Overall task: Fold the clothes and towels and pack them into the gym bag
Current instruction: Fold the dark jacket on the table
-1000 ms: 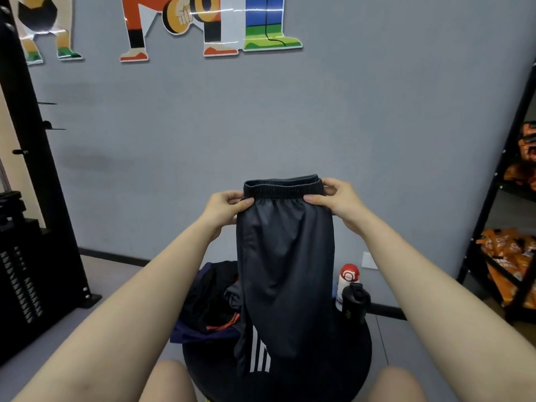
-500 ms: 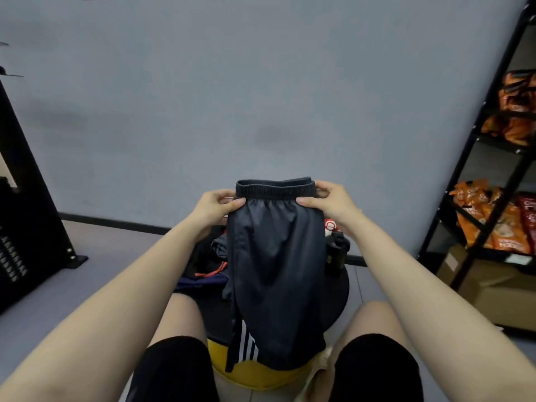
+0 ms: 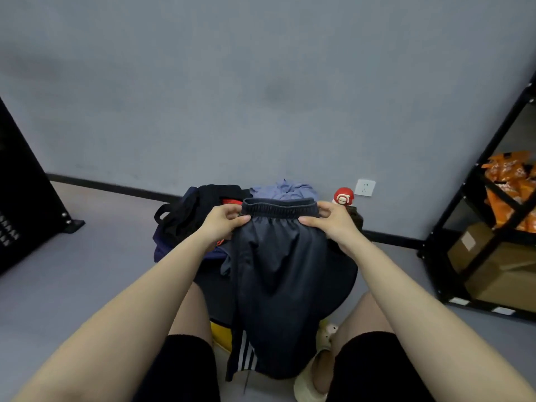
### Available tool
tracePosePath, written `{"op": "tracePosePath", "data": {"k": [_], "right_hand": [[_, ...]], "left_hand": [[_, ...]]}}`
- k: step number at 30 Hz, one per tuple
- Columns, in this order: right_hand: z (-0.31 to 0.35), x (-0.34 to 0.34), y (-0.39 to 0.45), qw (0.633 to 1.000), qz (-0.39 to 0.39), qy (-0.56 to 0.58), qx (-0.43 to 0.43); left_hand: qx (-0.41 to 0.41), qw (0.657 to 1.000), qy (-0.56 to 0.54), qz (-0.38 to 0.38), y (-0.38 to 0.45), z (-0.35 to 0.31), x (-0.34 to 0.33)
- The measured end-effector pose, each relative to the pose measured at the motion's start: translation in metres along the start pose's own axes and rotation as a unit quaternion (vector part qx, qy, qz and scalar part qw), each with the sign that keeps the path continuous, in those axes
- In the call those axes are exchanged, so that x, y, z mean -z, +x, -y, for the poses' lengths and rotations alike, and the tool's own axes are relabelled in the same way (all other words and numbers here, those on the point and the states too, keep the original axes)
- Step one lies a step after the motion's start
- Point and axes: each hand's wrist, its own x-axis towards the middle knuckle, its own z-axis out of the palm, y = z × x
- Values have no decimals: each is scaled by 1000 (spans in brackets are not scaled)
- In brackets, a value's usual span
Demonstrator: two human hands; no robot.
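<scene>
Your left hand (image 3: 224, 224) pinched the dark shorts (image 3: 278, 274) at the waistband's 9 o'clock end, thumb over curled fingers; your right hand (image 3: 329, 220) pinched the 3 o'clock end likewise; shorts hung folded lengthwise above the round black table (image 3: 345, 282); gym bag (image 3: 185, 224) lay at the table's 10 o'clock, a lavender garment (image 3: 284, 189) at 12.

I can't read a single word or number anywhere around me. The orange packets (image 3: 510, 181) on the shelf carry print that is too blurred to make out, and the pale label (image 3: 467, 241) on the cardboard box (image 3: 493, 274) shows nothing legible. The only mark on my dark shorts (image 3: 278, 285) is three white stripes (image 3: 246, 355) near the hem, with no brand name showing.
</scene>
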Motion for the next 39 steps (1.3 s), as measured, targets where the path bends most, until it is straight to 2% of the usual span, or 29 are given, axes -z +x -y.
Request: {"op": "tracePosePath", "data": {"k": [14, 22, 28, 31, 39], "right_hand": [[-97, -10, 122, 990, -33, -124, -60], [-160, -7, 157, 975, -17, -94, -202], [-195, -5, 175, 956, -10, -106, -272], [-206, -6, 182, 953, -28, -110, -282], [-213, -5, 223, 958, -49, -118, -257]], "left_hand": [[90, 991, 62, -79, 136, 88, -39], [140, 975, 166, -52, 183, 129, -61], [162, 967, 192, -27, 202, 158, -71], [168, 966, 196, -24, 211, 162, -77], [122, 970, 202, -53, 248, 162, -78]]}}
